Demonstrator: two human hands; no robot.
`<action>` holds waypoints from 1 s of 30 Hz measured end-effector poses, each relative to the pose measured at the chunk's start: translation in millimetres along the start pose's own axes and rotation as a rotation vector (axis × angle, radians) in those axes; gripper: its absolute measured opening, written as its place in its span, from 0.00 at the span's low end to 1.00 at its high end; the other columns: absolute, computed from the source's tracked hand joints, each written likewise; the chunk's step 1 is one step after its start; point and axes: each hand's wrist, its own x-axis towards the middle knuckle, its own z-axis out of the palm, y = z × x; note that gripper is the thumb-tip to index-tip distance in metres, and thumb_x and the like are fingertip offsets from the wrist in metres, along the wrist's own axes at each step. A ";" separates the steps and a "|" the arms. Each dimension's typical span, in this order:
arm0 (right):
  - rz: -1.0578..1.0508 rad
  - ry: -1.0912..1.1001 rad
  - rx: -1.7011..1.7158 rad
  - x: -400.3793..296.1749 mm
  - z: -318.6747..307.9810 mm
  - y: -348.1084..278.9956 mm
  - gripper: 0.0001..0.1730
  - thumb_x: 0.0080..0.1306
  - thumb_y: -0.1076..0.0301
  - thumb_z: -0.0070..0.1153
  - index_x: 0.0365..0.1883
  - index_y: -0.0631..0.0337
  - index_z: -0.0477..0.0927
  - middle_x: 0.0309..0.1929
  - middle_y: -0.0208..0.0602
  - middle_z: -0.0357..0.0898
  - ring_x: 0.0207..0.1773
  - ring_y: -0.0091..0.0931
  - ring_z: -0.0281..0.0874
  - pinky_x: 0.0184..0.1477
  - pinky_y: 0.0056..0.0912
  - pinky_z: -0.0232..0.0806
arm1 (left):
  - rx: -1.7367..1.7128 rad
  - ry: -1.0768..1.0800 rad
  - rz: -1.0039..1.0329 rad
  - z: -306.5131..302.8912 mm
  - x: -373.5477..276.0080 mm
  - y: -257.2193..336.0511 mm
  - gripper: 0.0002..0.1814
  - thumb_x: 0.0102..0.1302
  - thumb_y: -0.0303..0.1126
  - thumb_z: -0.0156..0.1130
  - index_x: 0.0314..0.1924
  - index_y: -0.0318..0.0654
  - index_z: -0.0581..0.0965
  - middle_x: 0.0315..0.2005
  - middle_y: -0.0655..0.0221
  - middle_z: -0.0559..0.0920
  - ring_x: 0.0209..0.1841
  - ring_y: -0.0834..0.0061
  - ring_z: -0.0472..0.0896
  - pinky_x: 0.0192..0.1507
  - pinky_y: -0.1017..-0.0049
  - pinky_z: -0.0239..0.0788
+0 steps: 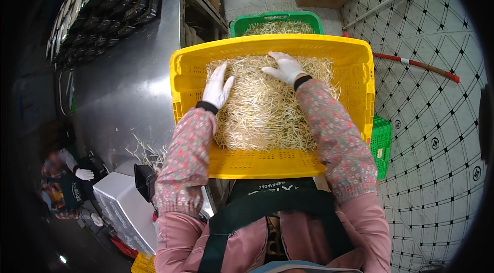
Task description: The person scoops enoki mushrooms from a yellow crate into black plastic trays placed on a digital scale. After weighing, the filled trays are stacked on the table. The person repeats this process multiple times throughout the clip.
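Before me is a large yellow plastic crate (266,165) with perforated walls, holding a thick layer of pale bean sprouts (251,111). My left hand (218,87), in a white glove, rests at the left side of the sprouts with its thumb apart from the fingers. Toward the far side of the layer lies my right hand (285,68), gloved the same way, thumb and fingers spread. Neither hand has anything gripped in it. Whether the fingertips press into the sprouts cannot be told.
A green crate (278,14) with more sprouts stands beyond the yellow one; another green crate (381,147) is at right. Left is a steel table (127,80) with stacked black trays (127,6), loose sprouts (146,153) and a white foam box (125,203). A co-worker (65,184) is at far left.
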 end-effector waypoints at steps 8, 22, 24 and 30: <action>-0.207 -0.225 -0.175 -142.6 61.0 -46.8 0.67 0.51 0.30 0.64 0.78 0.50 0.41 0.79 0.54 0.40 0.79 0.50 0.40 0.72 0.65 0.44 | 0.306 -0.616 0.076 24.3 -121.5 22.5 0.73 0.39 0.66 0.74 0.75 0.32 0.46 0.73 0.46 0.51 0.76 0.45 0.46 0.72 0.43 0.40; -0.048 -0.272 -0.097 -102.9 49.8 -39.2 0.45 0.58 0.77 0.53 0.75 0.53 0.53 0.55 0.50 0.77 0.48 0.42 0.81 0.48 0.40 0.74 | 0.191 -0.390 -0.288 54.7 -92.1 28.5 0.31 0.55 0.29 0.64 0.61 0.40 0.70 0.45 0.47 0.80 0.43 0.48 0.82 0.46 0.59 0.75; -0.104 -0.257 -0.091 -102.5 33.9 -35.8 0.41 0.59 0.77 0.52 0.73 0.51 0.58 0.57 0.49 0.77 0.49 0.42 0.81 0.48 0.40 0.74 | 0.217 -0.390 -0.215 36.3 -90.4 41.2 0.21 0.55 0.30 0.63 0.51 0.39 0.74 0.39 0.50 0.82 0.40 0.49 0.82 0.44 0.58 0.75; 0.101 -0.040 0.162 -103.9 -37.6 6.6 0.27 0.62 0.63 0.60 0.60 0.52 0.74 0.51 0.47 0.81 0.53 0.40 0.80 0.55 0.37 0.72 | 0.471 -0.454 0.103 -21.0 -109.5 28.8 0.23 0.54 0.29 0.64 0.53 0.45 0.75 0.41 0.65 0.80 0.47 0.60 0.80 0.41 0.62 0.75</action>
